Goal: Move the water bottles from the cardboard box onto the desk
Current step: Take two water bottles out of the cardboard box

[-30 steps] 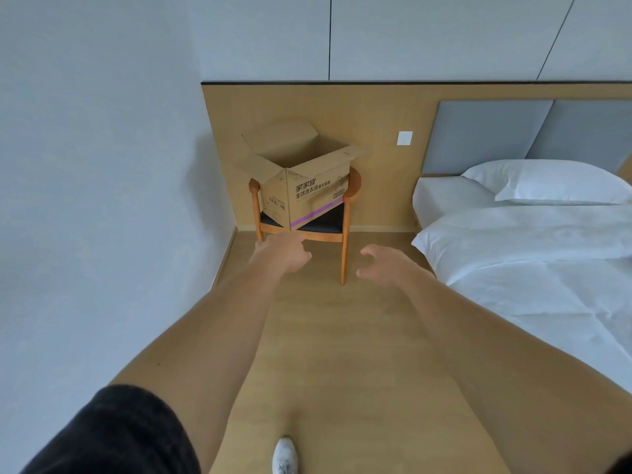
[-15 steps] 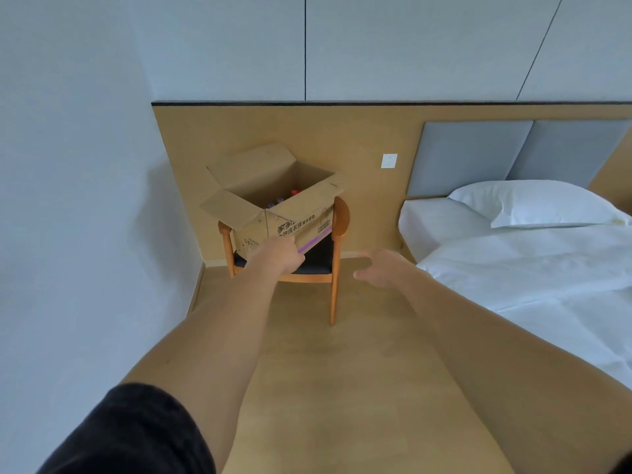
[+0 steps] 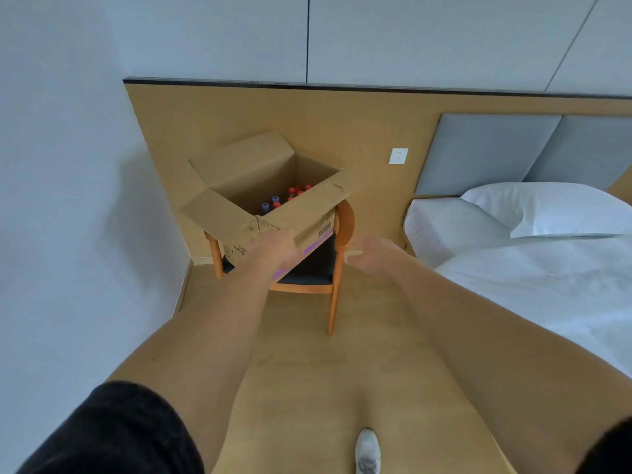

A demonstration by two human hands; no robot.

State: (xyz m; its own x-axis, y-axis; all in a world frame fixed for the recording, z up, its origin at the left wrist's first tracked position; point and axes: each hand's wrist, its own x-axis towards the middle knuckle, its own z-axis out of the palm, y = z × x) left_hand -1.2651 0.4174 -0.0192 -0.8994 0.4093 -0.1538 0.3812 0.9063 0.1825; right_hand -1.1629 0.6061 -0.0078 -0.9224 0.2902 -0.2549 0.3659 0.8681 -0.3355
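An open cardboard box (image 3: 309, 220) stands on a wooden chair (image 3: 343, 234) against the wood-panelled wall. Inside it I see the tops of several water bottles (image 3: 286, 196), some with red caps and some with purple caps. My left hand (image 3: 275, 249) reaches out in front of the box's near side, fingers loosely curled, holding nothing. My right hand (image 3: 372, 254) is stretched forward just right of the chair's armrest, fingers relaxed and empty. No desk is in view.
A bed (image 3: 533, 268) with white sheets and a pillow (image 3: 547, 208) fills the right side. A white wall (image 3: 68, 200) closes the left. Wood floor (image 3: 301, 371) lies between me and the chair. My shoe (image 3: 367, 451) shows at the bottom.
I have walked closer to the chair; the box looks larger and the bottle caps inside have come into sight. Both hands have stayed stretched forward and now reach the box and armrest.
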